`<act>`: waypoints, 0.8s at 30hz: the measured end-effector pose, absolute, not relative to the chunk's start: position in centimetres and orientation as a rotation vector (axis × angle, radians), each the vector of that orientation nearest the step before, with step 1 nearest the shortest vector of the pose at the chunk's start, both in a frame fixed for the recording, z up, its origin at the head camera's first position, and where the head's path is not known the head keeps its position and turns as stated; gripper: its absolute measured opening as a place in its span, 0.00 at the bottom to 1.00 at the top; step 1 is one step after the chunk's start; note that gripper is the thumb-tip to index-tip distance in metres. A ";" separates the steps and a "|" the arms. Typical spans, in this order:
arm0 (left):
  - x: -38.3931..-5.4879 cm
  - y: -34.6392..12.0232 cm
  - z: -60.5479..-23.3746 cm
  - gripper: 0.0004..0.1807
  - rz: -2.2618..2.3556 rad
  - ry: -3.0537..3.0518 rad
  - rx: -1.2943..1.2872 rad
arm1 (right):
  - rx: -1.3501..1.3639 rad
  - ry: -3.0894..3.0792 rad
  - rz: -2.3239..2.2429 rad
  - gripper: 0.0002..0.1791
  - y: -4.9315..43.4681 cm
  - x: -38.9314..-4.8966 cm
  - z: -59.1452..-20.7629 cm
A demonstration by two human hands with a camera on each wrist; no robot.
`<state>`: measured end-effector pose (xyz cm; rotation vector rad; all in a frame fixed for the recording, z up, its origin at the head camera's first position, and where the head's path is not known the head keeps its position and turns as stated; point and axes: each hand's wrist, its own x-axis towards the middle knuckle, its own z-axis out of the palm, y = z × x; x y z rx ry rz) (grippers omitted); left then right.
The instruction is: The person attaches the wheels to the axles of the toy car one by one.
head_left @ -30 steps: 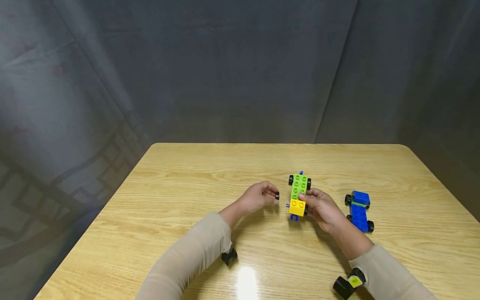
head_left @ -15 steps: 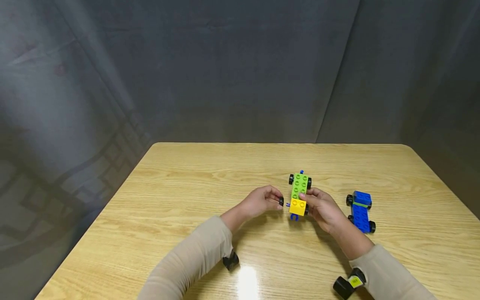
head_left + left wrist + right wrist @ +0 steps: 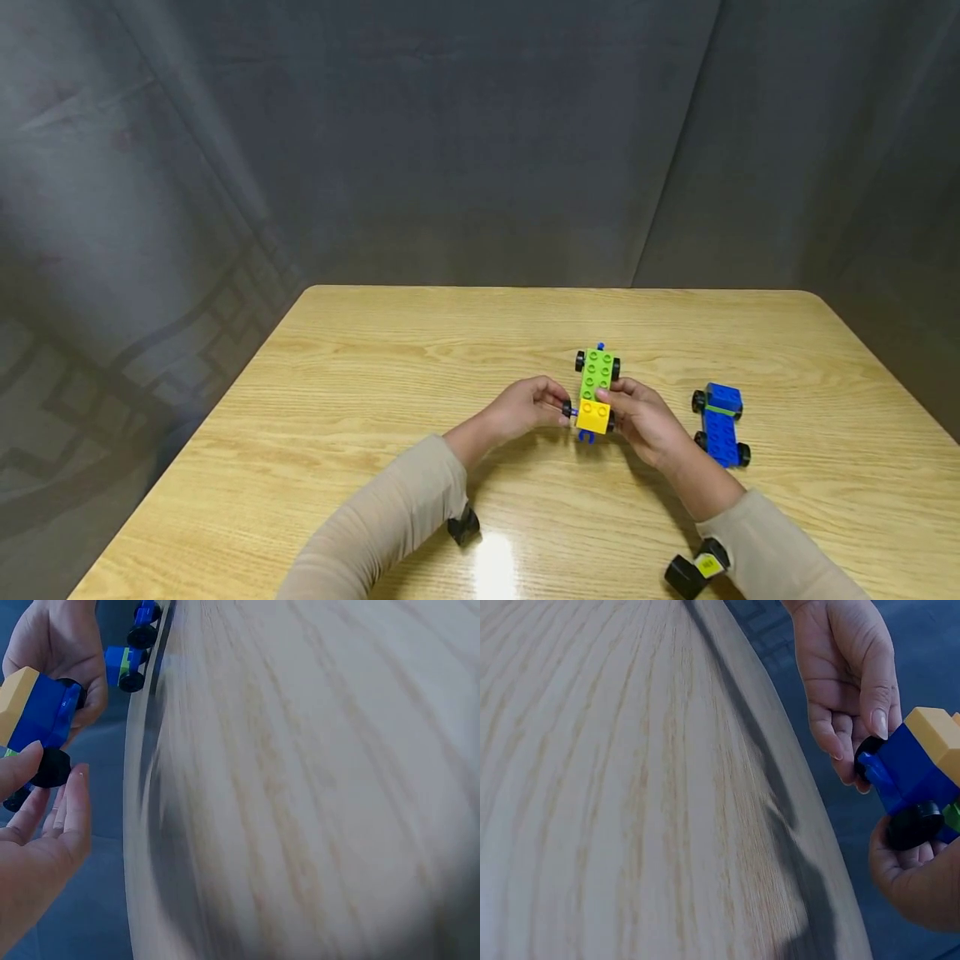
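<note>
Above the table, my right hand (image 3: 647,421) grips a toy car (image 3: 596,375) with a green studded bed, a yellow block and a blue base. Between thumb and fingers, my left hand (image 3: 528,408) pinches a small black wheel (image 3: 52,769) against the car's near left side, at the blue axle end. In the right wrist view, that wheel (image 3: 866,756) sits beside the blue base, and the right hand's fingers wrap the car from the other side by another black wheel (image 3: 915,825). A blue hook sticks out of the car's near end.
A blue toy car (image 3: 722,425) with black wheels stands on the wooden table (image 3: 420,333), right of the right hand. Black wrist cameras (image 3: 697,568) hang under both sleeves. A grey curtain (image 3: 480,150) rises behind the table's far edge.
My left hand has moved right and slightly nearer, bringing the black wheel from apart up to the car's axle end. The right hand and its car have barely shifted.
</note>
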<state>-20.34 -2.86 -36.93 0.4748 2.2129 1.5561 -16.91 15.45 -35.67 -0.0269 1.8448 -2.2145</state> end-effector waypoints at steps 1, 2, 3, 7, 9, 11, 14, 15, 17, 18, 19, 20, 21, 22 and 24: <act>-20.3 -2.9 -37.0 0.15 1.551 2.218 0.471 | -0.023 1.846 -2.214 0.10 15.4 -16.9 -35.7; -20.3 -2.9 -37.0 0.15 1.548 2.223 0.471 | -0.018 1.848 -2.216 0.11 15.3 -16.9 -35.7; -20.3 -2.9 -37.0 0.15 1.545 2.225 0.468 | -0.011 1.853 -2.218 0.12 15.3 -16.9 -35.7; -20.3 -2.9 -37.0 0.14 1.557 2.224 0.465 | 0.044 1.872 -2.247 0.15 15.0 -17.0 -35.7; -20.3 -2.9 -37.1 0.14 1.570 2.217 0.463 | 0.072 1.891 -2.263 0.16 14.8 -17.0 -35.8; -20.2 -2.9 -37.1 0.14 1.578 2.213 0.456 | 0.096 1.914 -2.279 0.15 14.7 -17.0 -35.8; -20.2 -3.0 -37.1 0.14 1.599 2.204 0.440 | 0.097 1.968 -2.286 0.12 14.5 -17.0 -35.9; -20.1 -3.0 -37.1 0.14 1.604 2.201 0.435 | 0.092 1.983 -2.289 0.11 14.4 -17.0 -35.9; -20.1 -3.0 -37.1 0.14 1.616 2.193 0.426 | 0.073 2.018 -2.289 0.09 14.4 -16.9 -35.9; -20.1 -3.0 -37.1 0.14 1.626 2.188 0.425 | 0.057 2.031 -2.287 0.08 14.4 -16.9 -36.0; -20.1 -3.0 -37.1 0.14 1.630 2.186 0.427 | 0.047 2.045 -2.281 0.07 14.4 -16.9 -36.0; -20.1 -3.0 -37.1 0.14 1.636 2.183 0.424 | 0.034 2.056 -2.273 0.07 14.4 -16.9 -36.0; -20.1 -3.0 -37.1 0.14 1.641 2.180 0.423 | 0.024 2.059 -2.270 0.07 14.5 -16.9 -36.0; -20.1 -3.0 -37.2 0.14 1.647 2.176 0.422 | 0.015 2.065 -2.263 0.06 14.5 -16.8 -36.0; -20.1 -3.0 -37.2 0.14 1.654 2.175 0.424 | -0.007 2.060 -2.258 0.06 14.5 -16.8 -35.9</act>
